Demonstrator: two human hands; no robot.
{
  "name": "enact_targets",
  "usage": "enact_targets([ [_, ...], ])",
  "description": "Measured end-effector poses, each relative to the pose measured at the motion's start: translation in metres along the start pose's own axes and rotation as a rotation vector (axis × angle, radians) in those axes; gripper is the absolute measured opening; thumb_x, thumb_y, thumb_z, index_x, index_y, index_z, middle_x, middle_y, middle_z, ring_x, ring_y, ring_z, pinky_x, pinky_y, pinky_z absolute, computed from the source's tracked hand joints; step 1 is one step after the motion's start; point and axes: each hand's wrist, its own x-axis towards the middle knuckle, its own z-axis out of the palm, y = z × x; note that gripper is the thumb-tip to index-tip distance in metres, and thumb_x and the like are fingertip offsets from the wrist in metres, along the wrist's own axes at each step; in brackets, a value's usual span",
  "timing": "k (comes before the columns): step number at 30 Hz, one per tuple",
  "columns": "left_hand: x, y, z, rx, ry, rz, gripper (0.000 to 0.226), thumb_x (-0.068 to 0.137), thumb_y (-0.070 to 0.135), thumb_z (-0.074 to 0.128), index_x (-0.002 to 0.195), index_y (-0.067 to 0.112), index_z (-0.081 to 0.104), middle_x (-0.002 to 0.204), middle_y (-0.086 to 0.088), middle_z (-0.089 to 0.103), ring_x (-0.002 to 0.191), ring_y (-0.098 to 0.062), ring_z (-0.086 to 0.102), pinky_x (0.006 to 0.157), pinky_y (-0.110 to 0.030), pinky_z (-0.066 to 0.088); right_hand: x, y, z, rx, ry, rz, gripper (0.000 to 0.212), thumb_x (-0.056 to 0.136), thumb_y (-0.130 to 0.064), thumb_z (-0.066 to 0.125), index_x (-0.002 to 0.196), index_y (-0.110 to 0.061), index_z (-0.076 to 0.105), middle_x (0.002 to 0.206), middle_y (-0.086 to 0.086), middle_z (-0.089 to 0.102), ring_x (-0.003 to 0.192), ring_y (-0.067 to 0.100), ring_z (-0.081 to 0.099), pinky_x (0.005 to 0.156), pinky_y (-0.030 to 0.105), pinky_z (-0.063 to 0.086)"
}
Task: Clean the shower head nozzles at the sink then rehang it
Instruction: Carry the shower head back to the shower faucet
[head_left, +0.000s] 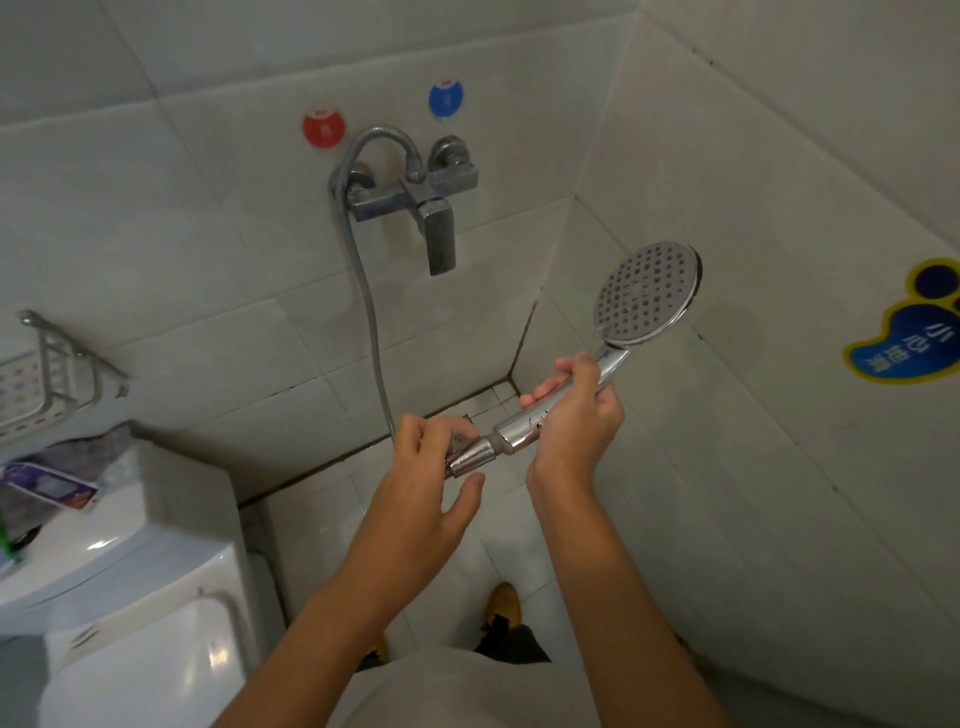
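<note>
At the far left a perforated metal wire rack (36, 376) juts from the tiled wall, above a glossy white toilet tank (130, 525) bearing a purple packet (49, 488). Further right, a dull chrome mixer tap (415, 200) sits on the wall below a round red sticker (324, 128) and a blue one (445, 100); a ribbed metal hose (370, 312) arches from it and hangs down. In the near middle, the left hand (423, 499) pinches the conical chrome hose nut (470, 457) with curled fingers, thumb loose beneath. The right hand (576, 415) wraps the shiny handle of the shower head (647, 293), whose round, dotted nozzle face tilts up toward the right wall. Far right, a blue foot-shaped sticker (906, 332) clings to the tile.
</note>
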Motion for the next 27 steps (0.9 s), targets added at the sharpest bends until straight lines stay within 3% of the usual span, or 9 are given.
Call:
enact_targets([
  [3, -0.001, 0.004, 0.000, -0.019, -0.008, -0.041, 0.016, 0.094, 0.045, 0.046, 0.108, 0.037, 0.048, 0.097, 0.015, 0.038, 0.085, 0.005, 0.048, 0.069, -0.006, 0.040, 0.000, 0.000, 0.000, 0.005, -0.003, -0.003, 0.019, 0.096, -0.021, 0.054, 0.085, -0.007, 0.061, 0.050, -0.001, 0.053, 0.046, 0.016, 0.054, 0.058, 0.035, 0.053],
  [5, -0.001, 0.005, 0.001, -0.012, -0.007, -0.020, 0.014, 0.097, 0.040, 0.038, 0.093, 0.036, 0.051, 0.091, 0.014, 0.042, 0.082, 0.000, 0.049, 0.069, -0.007, 0.039, 0.000, 0.001, 0.001, -0.002, -0.003, -0.007, 0.020, 0.096, -0.021, 0.054, 0.085, -0.007, 0.061, 0.051, 0.000, 0.053, 0.046, 0.017, 0.054, 0.056, 0.034, 0.052],
  [7, 0.000, 0.002, 0.001, 0.009, 0.016, 0.007, 0.004, 0.097, 0.029, 0.050, 0.096, 0.029, 0.054, 0.093, 0.013, 0.042, 0.083, 0.000, 0.050, 0.069, -0.007, 0.040, 0.000, 0.002, 0.000, -0.004, -0.007, -0.006, 0.019, 0.096, -0.021, 0.055, 0.085, -0.007, 0.061, 0.052, 0.001, 0.053, 0.048, 0.018, 0.054, 0.055, 0.034, 0.053],
  [10, -0.002, -0.006, 0.003, 0.015, 0.030, 0.003, 0.033, 0.085, 0.024, 0.070, 0.108, 0.026, 0.046, 0.098, 0.009, 0.038, 0.080, 0.002, 0.049, 0.065, -0.009, 0.043, 0.000, 0.003, -0.001, 0.009, -0.013, -0.001, 0.019, 0.096, -0.021, 0.054, 0.086, -0.007, 0.061, 0.053, 0.001, 0.053, 0.049, 0.019, 0.054, 0.055, 0.034, 0.053],
  [15, -0.003, 0.001, 0.003, -0.015, -0.008, -0.048, 0.028, 0.094, 0.050, 0.036, 0.107, 0.031, 0.052, 0.099, 0.009, 0.039, 0.085, 0.000, 0.049, 0.066, -0.012, 0.042, -0.001, 0.003, -0.001, 0.003, -0.014, -0.010, 0.021, 0.097, -0.023, 0.054, 0.086, -0.007, 0.061, 0.051, 0.000, 0.053, 0.047, 0.015, 0.054, 0.053, 0.032, 0.053],
  [17, -0.003, -0.002, 0.004, 0.010, 0.013, -0.024, 0.014, 0.096, 0.037, 0.046, 0.105, 0.029, 0.052, 0.100, 0.009, 0.039, 0.085, 0.000, 0.049, 0.068, -0.012, 0.044, -0.001, 0.004, -0.001, 0.000, -0.015, -0.006, 0.020, 0.097, -0.023, 0.054, 0.086, -0.007, 0.061, 0.051, 0.000, 0.053, 0.047, 0.016, 0.054, 0.054, 0.033, 0.053],
  [20, -0.003, -0.010, 0.006, 0.031, 0.025, -0.016, 0.042, 0.085, 0.028, 0.070, 0.114, 0.035, 0.039, 0.103, 0.008, 0.034, 0.080, 0.001, 0.047, 0.061, -0.014, 0.045, -0.001, 0.005, -0.001, 0.000, -0.018, -0.006, 0.020, 0.097, -0.023, 0.054, 0.087, -0.007, 0.062, 0.053, 0.001, 0.054, 0.049, 0.017, 0.055, 0.056, 0.034, 0.053],
  [24, -0.003, -0.001, 0.004, -0.009, -0.003, -0.059, 0.039, 0.090, 0.056, 0.036, 0.117, 0.032, 0.049, 0.101, 0.011, 0.034, 0.085, 0.002, 0.048, 0.064, -0.013, 0.042, 0.000, 0.005, -0.001, -0.001, -0.019, -0.002, 0.019, 0.097, -0.023, 0.054, 0.089, -0.007, 0.062, 0.053, 0.001, 0.054, 0.049, 0.017, 0.055, 0.055, 0.034, 0.053],
  [27, -0.003, -0.003, 0.006, 0.019, 0.018, -0.033, 0.021, 0.096, 0.038, 0.046, 0.111, 0.026, 0.052, 0.101, 0.009, 0.036, 0.083, 0.002, 0.049, 0.065, -0.014, 0.044, 0.001, 0.005, -0.001, 0.001, -0.016, 0.004, 0.019, 0.096, -0.022, 0.055, 0.088, -0.006, 0.061, 0.052, 0.000, 0.053, 0.047, 0.016, 0.054, 0.057, 0.034, 0.053],
])
